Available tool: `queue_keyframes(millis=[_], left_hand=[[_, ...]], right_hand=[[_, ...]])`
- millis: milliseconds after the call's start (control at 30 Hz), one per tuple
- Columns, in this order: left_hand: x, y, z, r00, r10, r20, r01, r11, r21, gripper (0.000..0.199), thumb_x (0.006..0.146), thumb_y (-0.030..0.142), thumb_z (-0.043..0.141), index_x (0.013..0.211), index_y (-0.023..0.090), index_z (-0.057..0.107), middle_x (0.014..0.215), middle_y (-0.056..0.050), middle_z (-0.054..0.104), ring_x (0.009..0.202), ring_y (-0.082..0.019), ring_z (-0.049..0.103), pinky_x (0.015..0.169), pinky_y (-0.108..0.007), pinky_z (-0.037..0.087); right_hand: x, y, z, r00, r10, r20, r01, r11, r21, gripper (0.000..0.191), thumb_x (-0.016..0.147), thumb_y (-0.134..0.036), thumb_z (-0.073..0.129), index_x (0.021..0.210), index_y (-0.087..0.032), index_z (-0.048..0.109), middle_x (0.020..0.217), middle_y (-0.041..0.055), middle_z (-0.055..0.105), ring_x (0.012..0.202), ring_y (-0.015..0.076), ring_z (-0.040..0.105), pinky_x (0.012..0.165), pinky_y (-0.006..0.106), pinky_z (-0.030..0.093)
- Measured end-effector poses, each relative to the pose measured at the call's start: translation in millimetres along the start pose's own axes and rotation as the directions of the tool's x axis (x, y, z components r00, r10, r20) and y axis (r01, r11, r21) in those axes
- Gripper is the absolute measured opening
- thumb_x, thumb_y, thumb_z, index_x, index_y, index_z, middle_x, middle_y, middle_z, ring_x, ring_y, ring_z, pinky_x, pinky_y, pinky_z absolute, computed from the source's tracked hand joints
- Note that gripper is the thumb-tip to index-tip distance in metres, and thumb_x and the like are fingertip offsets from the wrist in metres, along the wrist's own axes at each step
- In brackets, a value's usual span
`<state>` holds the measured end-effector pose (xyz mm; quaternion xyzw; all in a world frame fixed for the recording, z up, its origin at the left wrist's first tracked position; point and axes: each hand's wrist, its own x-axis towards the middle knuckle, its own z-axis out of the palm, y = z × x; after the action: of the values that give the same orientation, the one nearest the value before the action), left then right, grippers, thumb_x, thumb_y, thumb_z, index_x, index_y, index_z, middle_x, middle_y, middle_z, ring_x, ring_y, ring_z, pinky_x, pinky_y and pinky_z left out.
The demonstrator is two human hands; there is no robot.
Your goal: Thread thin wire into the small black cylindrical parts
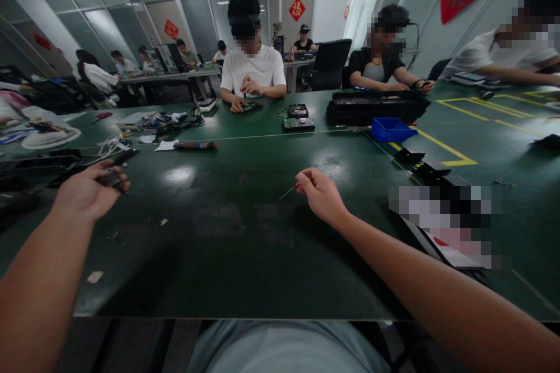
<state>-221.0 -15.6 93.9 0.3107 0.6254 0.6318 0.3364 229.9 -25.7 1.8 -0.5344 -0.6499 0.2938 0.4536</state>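
My left hand (90, 189) is raised over the left side of the green table, fingers curled round a small dark grey object (112, 179) of a kind I cannot make out. Over the middle of the table, my right hand (321, 193) pinches a thin screwdriver (287, 193). Its slim metal shaft points down to the left, and the short reddish handle is mostly hidden by my fingers. Beyond my hands lies a grey pen-shaped tool (195, 145) with a blue band and a red end.
Across the green table (219, 268), a person in a white shirt handles a small flat part near two hard drives (298, 123). A black case (378, 108) and blue tray (392, 129) stand right of them. Cables and a white basket (51, 137) lie left.
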Motion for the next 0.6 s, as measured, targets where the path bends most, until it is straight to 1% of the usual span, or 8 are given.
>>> queue_keyframes(millis=[100,167,333,433,533,600], left_hand=[[-13,2,27.3,0.994,-0.072,0.087,0.082,0.990,-0.116,0.027,0.067,-0.002,0.049,0.089,0.014,0.055,0.077,-0.003,0.052,0.069,-0.017,0.050,0.064,-0.030,0.042],[-23,2,46.0,0.984,-0.077,0.159,0.102,0.983,-0.151,0.030,0.066,-0.001,0.049,0.091,0.013,0.057,0.077,-0.003,0.052,0.068,-0.016,0.050,0.063,-0.031,0.041],[-48,-3,92.1,0.946,-0.094,0.310,0.159,0.969,-0.190,0.026,0.076,0.003,0.047,0.097,0.013,0.059,0.076,-0.003,0.055,0.068,-0.017,0.051,0.065,-0.032,0.042],[-62,-10,117.4,0.910,-0.101,0.403,0.194,0.961,-0.198,0.026,0.079,0.004,0.050,0.100,0.013,0.059,0.078,-0.003,0.057,0.067,-0.017,0.053,0.065,-0.032,0.043],[-78,-17,140.9,0.865,-0.102,0.492,0.220,0.957,-0.188,0.031,0.074,0.005,0.051,0.103,0.013,0.059,0.080,-0.004,0.057,0.067,-0.017,0.054,0.065,-0.032,0.045],[-89,-21,155.1,0.826,-0.099,0.555,0.231,0.957,-0.173,0.036,0.069,0.005,0.052,0.103,0.014,0.059,0.081,-0.004,0.057,0.068,-0.017,0.055,0.064,-0.031,0.044]], right_hand=[[0,0,-1,1.000,0.002,0.006,-0.002,1.000,0.004,0.026,0.097,-0.042,0.047,0.092,-0.021,0.062,0.080,0.0031,0.070,0.076,0.0194,0.067,0.072,0.033,0.049],[0,-1,-1,1.000,0.006,0.010,-0.006,1.000,0.003,0.026,0.097,-0.042,0.047,0.093,-0.021,0.062,0.080,0.0030,0.070,0.076,0.0195,0.067,0.072,0.033,0.049],[1,0,0,1.000,0.003,-0.006,-0.003,1.000,0.000,0.025,0.097,-0.041,0.049,0.089,-0.022,0.062,0.077,0.0023,0.069,0.075,0.0193,0.067,0.072,0.034,0.049],[1,1,0,1.000,-0.007,-0.006,0.007,1.000,0.005,0.025,0.097,-0.042,0.049,0.090,-0.022,0.062,0.077,0.0022,0.069,0.075,0.0195,0.067,0.072,0.034,0.049],[0,1,0,1.000,-0.002,-0.005,0.002,1.000,0.010,0.025,0.097,-0.042,0.049,0.090,-0.022,0.062,0.077,0.0024,0.069,0.075,0.0197,0.067,0.073,0.034,0.049],[0,0,-1,1.000,0.005,0.001,-0.005,1.000,0.006,0.025,0.097,-0.042,0.049,0.090,-0.022,0.062,0.078,0.0027,0.069,0.076,0.0197,0.067,0.073,0.034,0.050]])
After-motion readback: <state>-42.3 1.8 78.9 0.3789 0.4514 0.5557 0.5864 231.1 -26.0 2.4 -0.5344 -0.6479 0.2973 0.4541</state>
